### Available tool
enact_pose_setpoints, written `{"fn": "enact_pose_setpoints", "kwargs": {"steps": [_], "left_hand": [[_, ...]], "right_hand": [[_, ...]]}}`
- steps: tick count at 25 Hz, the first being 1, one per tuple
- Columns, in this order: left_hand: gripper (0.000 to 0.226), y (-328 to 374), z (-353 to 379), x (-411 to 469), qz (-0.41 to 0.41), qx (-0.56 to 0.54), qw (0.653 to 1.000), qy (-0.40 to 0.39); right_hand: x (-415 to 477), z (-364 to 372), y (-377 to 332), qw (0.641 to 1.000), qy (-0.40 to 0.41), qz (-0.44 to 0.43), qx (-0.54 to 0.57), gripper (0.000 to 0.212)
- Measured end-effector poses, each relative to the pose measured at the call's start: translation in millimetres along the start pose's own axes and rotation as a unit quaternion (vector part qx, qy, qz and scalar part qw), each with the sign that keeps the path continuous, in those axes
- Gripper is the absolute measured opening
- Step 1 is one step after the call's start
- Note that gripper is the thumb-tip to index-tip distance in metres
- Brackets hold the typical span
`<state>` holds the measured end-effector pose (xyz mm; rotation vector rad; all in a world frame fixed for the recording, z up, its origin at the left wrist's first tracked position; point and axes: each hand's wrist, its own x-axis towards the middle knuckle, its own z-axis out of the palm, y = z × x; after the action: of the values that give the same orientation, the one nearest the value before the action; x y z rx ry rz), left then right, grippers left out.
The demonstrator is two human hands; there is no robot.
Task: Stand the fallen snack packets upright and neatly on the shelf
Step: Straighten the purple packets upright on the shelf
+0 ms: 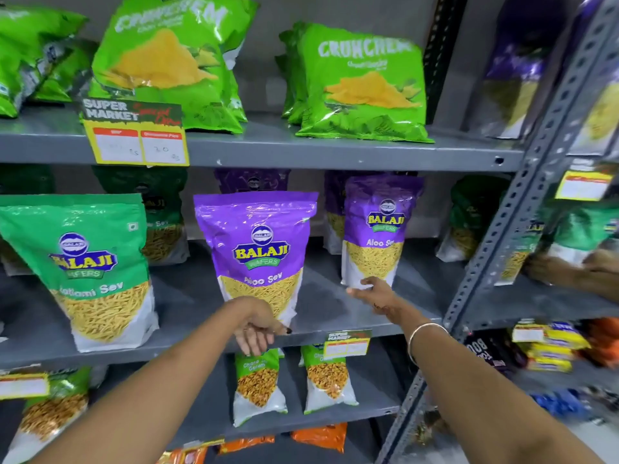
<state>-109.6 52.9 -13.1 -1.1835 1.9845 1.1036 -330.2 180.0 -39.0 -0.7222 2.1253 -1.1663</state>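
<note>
purple glossy aloo sev pouch point(258, 249) stands upright; your left hand point(256, 333) hangs released, right hand point(375, 293) touches open against the smaller purple pouch point(378, 229); square it next.

Rear purple packets point(252, 181) sit half hidden; price tag point(135, 134) print blurred.

a yellow price tag point(135, 135) hangs on the top ledge's front edge; a smaller tag point(348, 343) sits on the middle ledge's edge; a grey perforated upright point(522, 202) runs slantwise at right; a bangle point(422, 336) shows near it
</note>
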Motion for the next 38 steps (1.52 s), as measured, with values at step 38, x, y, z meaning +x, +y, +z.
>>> {"fn": "enact_pose_setpoints", "kwargs": {"steps": [38], "left_hand": [[0.061, 176, 77, 69, 0.167, -0.271, 0.877, 0.360]], "right_hand": [[69, -123, 75, 0.987, -0.130, -0.069, 0.069, 0.078]]}}
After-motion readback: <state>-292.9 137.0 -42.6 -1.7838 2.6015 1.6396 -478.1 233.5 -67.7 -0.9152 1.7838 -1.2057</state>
